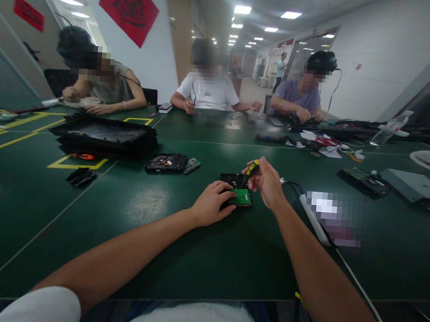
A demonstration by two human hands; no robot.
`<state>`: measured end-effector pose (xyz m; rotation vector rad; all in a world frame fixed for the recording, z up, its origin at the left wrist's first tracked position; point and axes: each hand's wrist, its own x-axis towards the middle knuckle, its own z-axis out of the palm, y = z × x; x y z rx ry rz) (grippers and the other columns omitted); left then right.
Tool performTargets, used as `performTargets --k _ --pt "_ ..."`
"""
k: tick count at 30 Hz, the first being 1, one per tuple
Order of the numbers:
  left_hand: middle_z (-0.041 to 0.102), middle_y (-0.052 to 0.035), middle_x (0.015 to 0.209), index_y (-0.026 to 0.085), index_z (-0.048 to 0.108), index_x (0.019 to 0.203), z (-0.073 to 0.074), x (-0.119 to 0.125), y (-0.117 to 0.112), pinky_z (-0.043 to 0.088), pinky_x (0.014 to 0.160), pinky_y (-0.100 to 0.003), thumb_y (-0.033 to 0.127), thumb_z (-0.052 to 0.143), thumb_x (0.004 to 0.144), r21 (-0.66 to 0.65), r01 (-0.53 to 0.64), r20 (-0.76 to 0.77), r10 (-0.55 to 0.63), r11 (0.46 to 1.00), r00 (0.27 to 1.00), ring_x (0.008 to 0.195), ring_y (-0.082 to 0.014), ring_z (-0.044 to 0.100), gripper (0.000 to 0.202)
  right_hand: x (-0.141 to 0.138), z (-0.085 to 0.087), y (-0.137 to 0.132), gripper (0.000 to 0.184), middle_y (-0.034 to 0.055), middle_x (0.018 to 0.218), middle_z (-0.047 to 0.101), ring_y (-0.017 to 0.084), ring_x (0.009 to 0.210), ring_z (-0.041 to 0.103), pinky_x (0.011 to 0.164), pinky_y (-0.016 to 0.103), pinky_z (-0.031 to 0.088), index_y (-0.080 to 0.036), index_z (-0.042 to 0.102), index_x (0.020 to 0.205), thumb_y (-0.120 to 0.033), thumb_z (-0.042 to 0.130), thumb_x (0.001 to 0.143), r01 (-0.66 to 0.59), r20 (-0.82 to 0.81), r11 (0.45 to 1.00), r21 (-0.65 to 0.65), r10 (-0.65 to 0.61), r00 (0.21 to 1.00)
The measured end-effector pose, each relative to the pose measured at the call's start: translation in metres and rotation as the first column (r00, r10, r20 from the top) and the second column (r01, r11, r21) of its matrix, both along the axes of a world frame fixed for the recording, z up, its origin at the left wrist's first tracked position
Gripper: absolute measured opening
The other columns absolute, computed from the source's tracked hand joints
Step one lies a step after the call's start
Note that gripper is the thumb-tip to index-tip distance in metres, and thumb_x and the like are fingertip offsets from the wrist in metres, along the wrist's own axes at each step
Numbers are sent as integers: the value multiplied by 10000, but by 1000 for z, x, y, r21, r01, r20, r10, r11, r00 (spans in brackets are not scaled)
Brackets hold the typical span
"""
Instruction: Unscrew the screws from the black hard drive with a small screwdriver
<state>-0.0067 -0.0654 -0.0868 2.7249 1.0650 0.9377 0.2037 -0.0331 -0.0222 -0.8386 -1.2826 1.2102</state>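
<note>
A hard drive (242,198) with a green circuit board lies on the green table in front of me. My left hand (213,203) grips its left side, with fingers over the top and the thumb along the near edge. My right hand (267,184) is closed around a yellow and black screwdriver (252,169), held tilted above the drive. The screwdriver's tip is too small and dark to make out, so I cannot tell whether it touches a screw.
Left of the drive lie another opened drive (166,162), a small circuit board (192,165) and stacked black trays (105,135). To the right are a white power strip (313,221), a drive (364,181) and a grey box (417,187). Several people sit across the table (148,255).
</note>
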Motion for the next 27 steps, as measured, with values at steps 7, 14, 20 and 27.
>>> performTargets --k 7,14,20,27 --pt "635 -125 1290 238 692 1243 1 0 0 498 1072 -546 375 670 944 -6 -2 0 2 1000 1000 1253 -321 566 330 2 -1 1 498 23 835 695 70 480 534 358 198 292 -222 698 963 -709 614 903 29 45 998 53 -31 998" --pt "638 -127 1281 234 689 1239 -2 0 1 494 1081 -540 385 673 942 1 -6 7 6 1000 1000 1251 -317 566 333 1 -1 1 472 46 919 749 76 463 576 363 198 344 -212 638 934 -683 646 896 -6 2 1000 16 6 1000" --pt "636 -129 1282 231 689 1233 0 0 0 494 1080 -538 383 669 945 -5 2 8 -2 1000 1000 1254 -318 564 326 3 -2 2 509 33 912 730 66 473 533 367 201 309 -226 695 1055 -704 608 905 -33 30 999 25 32 999" --pt "633 -129 1283 226 686 1247 -3 -1 2 493 1078 -534 399 661 952 4 -8 -1 8 1000 1000 1247 -316 566 343 1 -1 -1 416 -2 805 696 63 477 530 366 184 312 -220 650 909 -628 719 867 20 73 998 66 -25 997"
